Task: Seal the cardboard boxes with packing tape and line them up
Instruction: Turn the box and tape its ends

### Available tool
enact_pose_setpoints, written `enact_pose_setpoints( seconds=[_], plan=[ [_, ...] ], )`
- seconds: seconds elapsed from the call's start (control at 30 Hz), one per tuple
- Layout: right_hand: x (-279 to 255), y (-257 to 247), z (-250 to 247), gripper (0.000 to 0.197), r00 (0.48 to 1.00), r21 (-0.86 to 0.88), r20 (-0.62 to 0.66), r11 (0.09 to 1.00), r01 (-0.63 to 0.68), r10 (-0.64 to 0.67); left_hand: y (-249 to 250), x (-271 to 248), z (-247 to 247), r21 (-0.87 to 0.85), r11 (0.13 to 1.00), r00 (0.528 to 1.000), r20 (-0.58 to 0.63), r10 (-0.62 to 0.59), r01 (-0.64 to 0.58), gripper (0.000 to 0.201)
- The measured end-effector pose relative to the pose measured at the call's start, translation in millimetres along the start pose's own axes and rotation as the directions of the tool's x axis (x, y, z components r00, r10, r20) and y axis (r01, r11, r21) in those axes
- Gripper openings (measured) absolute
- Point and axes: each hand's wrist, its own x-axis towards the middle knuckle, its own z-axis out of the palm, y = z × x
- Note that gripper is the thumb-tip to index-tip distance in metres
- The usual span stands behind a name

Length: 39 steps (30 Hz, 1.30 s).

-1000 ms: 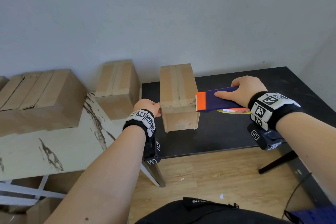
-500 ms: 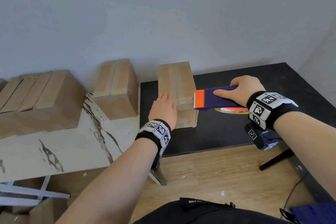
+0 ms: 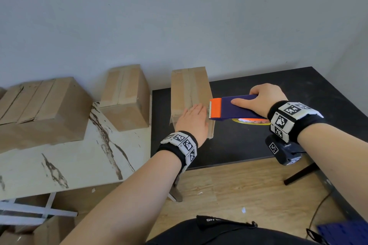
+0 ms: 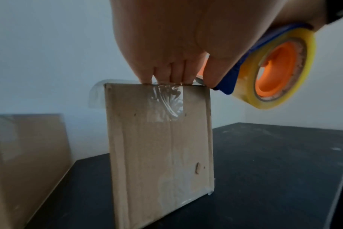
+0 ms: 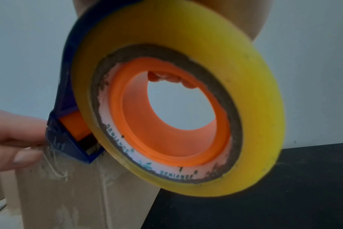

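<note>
A taped cardboard box (image 3: pixel 188 87) stands at the left end of the black table (image 3: pixel 278 89). My left hand (image 3: pixel 192 119) lies flat on its near top edge, fingers straight, pressing the clear tape (image 4: pixel 166 99) that folds over the front face. My right hand (image 3: pixel 260 99) grips a blue and orange tape dispenser (image 3: pixel 235 108) with a yellow roll (image 5: pixel 186 86); its orange cutter end sits at the box's right top edge beside my left fingers. A loose tape end curls off the box's far corner (image 4: pixel 97 94).
Another taped box (image 3: pixel 125 95) stands on the marble-patterned table (image 3: pixel 59 161) to the left, with a larger box (image 3: pixel 39 109) further left. A grey wall is close behind. More cardboard lies under the left table. The floor is wood.
My left hand has left the box's left side and come up onto its near top edge, flat on the tape. The dispenser stays at the box's right edge.
</note>
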Motion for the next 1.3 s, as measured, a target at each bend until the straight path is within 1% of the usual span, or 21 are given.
enact_pose_setpoints(
  seconds=[0.07,0.17,0.27,0.47,0.57,0.7,0.8,0.9,0.97,1.07,1.17,1.3],
  plan=[
    [-0.3,0.5,0.7,0.055,1.000,-0.001,0.003,1.000,-0.002,0.002,3.6,4.6,2.7,-0.042,0.999,1.000,-0.021,0.001,-0.001,0.055],
    [-1.4,2.6,0.2,0.054,1.000,0.008,-0.003,1.000,-0.005,0.005,4.0,8.7,8.9,-0.038,0.999,0.999,-0.019,0.030,-0.031,0.062],
    [-4.8,3.2,3.1,0.051,1.000,0.022,0.007,1.000,0.005,-0.005,-5.8,10.5,12.1,-0.055,0.997,0.998,-0.005,0.060,-0.060,0.062],
    [-11.2,4.7,-1.0,0.048,1.000,0.033,-0.002,0.999,0.027,-0.027,-11.5,9.0,13.3,0.036,0.995,0.995,-0.017,0.095,-0.095,0.063],
    [-11.3,7.5,-5.9,0.048,0.999,0.026,0.004,0.999,0.038,-0.038,-13.1,9.3,8.9,0.052,0.993,0.994,0.001,0.107,-0.107,0.063],
    [-16.5,34.4,-25.6,0.051,0.998,0.031,-0.046,0.999,-0.043,0.045,-12.4,9.5,5.9,0.074,0.992,0.994,0.037,0.100,-0.102,0.059],
    [-21.6,45.8,-26.4,0.050,0.996,0.006,-0.042,0.997,-0.079,0.079,-10.0,11.2,5.9,0.097,0.991,0.995,0.047,0.084,-0.089,0.059],
    [-23.5,43.5,-13.6,0.051,0.996,-0.033,-0.019,0.996,-0.087,0.086,-6.2,11.7,5.2,0.113,0.991,0.996,0.069,0.063,-0.071,0.059],
    [-24.7,42.6,-8.6,0.051,0.994,-0.025,-0.007,0.994,-0.108,0.107,0.2,11.4,6.5,0.160,0.984,0.995,0.074,0.062,-0.074,0.059],
    [-24.7,40.3,-4.7,0.049,0.993,-0.041,-0.006,0.992,-0.119,0.118,12.1,11.4,8.7,0.214,0.976,0.996,0.090,0.015,-0.034,0.055],
    [-21.3,34.8,-3.0,0.047,0.994,-0.082,0.014,0.991,-0.103,0.104,22.3,15.1,5.9,0.227,0.974,0.997,0.073,-0.029,0.012,0.048],
    [-15.7,29.1,3.0,0.048,0.995,-0.118,0.024,0.989,-0.091,0.095,30.3,20.3,6.4,0.232,0.972,0.998,0.042,-0.038,0.027,0.038]
  ],
)
